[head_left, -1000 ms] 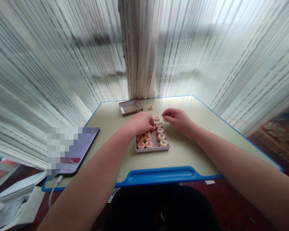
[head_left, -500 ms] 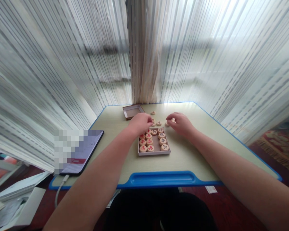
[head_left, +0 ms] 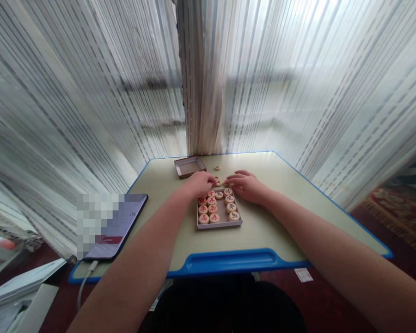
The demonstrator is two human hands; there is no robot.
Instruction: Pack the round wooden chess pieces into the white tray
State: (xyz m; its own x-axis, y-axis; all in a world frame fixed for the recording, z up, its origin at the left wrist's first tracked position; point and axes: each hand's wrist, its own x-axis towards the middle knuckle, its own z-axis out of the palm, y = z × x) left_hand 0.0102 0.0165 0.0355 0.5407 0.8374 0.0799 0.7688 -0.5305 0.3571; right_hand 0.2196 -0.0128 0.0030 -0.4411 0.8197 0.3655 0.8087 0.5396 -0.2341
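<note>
A shallow open box lies on the table, partly filled with round wooden Chinese chess pieces marked in red and black characters. Bare bottom shows in its middle columns. My left hand is over the box's far left corner, its fingers closed at the edge of a Chinese chess piece just beyond the box. My right hand rests beyond the far right corner, fingers stretched out and apart, their tips by another loose piece. Whatever lies under its palm is hidden. One piece lies farther off.
An upturned box lid sits at the far left of the blue-edged table. A phone with a white cable plugged in lies at the left edge. Striped curtains hang behind. A blue tray groove runs along the near edge.
My right hand has moved left towards the loose pieces, and its fingers have straightened. My left hand stays near the far left corner of the box. The view has shifted slightly.
</note>
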